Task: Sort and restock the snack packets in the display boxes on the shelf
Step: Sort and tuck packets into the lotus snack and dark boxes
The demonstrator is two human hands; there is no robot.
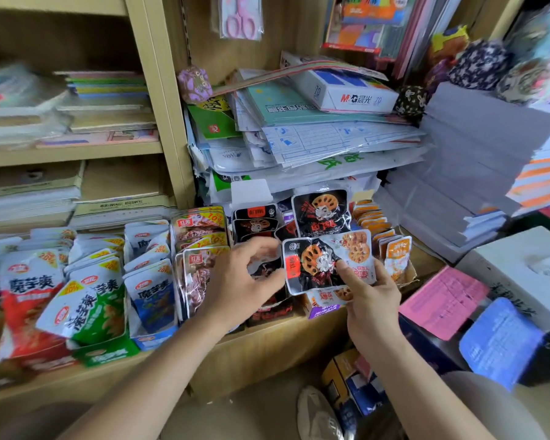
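- While the right hand [372,296] holds a fan of snack packets above the right part of the row, its thumb pins them from the front and its fingers curl behind.
- At the front of the fan is a black packet [308,268] with a lotus-root picture. A white packet [358,252] overlaps it on the right.
- A second black packet [321,214] rises just beyond them; whether the hand holds it too cannot be told.
- The left hand [242,281] reaches over the black display box [254,217], fingers curled down among the packets in it. Blur hides whether it pinches one.
- That box sits on the shelf [267,344], between a box of red-and-yellow packets [200,239] on its left and a box of orange packets [394,252] on its right.
- Further left stand blue packets [150,290], green packets [92,312] and red packets [29,300].
- On the far side lies stacked stationery with a white paper box [356,96] on top, and pink scissors [240,20] hang above.
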